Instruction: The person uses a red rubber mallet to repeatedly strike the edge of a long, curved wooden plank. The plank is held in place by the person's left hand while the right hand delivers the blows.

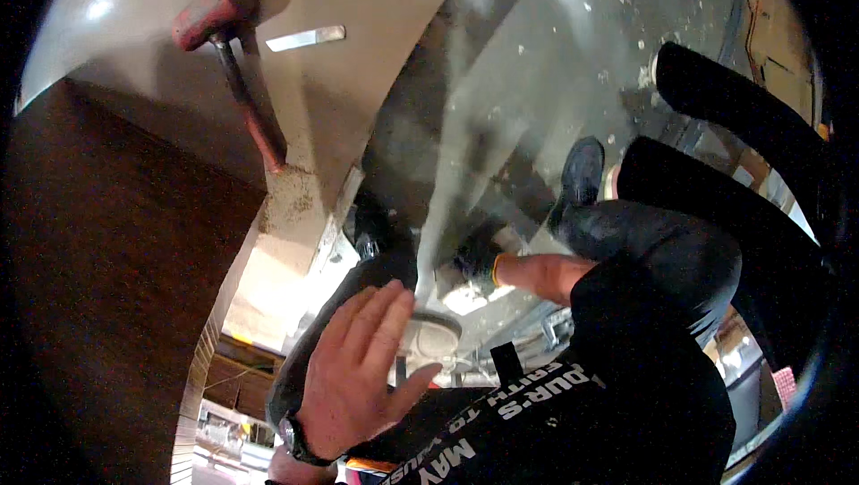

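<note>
A dim, murky fisheye view with black corners and straight edges bowed toward the rim. The brown panel (107, 288) on the left sits in deep shadow. Soft glare spots the pale surface (376, 2) at upper left, where a hammer (237, 64) casts a blurred shadow beside its head. Overexposed patches glow near centre, below the pale surface and between the arms. The left hand (353, 378) is smeared by motion blur; dark clothing at lower right loses nearly all detail.
</note>
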The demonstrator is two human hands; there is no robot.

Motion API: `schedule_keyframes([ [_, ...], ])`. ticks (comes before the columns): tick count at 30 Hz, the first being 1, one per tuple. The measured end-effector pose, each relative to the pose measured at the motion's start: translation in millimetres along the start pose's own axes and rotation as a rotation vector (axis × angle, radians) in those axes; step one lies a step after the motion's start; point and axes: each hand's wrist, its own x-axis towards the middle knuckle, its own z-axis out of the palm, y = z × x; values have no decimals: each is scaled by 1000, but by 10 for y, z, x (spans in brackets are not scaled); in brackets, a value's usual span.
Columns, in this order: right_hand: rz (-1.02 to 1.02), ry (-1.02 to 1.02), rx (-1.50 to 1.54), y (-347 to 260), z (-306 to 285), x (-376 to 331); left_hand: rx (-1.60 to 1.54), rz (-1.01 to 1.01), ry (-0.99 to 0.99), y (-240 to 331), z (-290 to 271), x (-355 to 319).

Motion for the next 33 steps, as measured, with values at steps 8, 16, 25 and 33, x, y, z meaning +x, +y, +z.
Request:
schedule_keyframes([
  [8,-113,-82,-61,412,130,-113,512,80,-3,154,177,-401],
  [16,-163,-162,-148,502,167,-163,618,183,236,247,482,-967],
  [25,-229,-298,-67,150,299,341,499,275,247,52,519,-1363],
  [33,-168,-472,-51,514,13,60,-1030,362,728,-1768,1115,-1827],
])
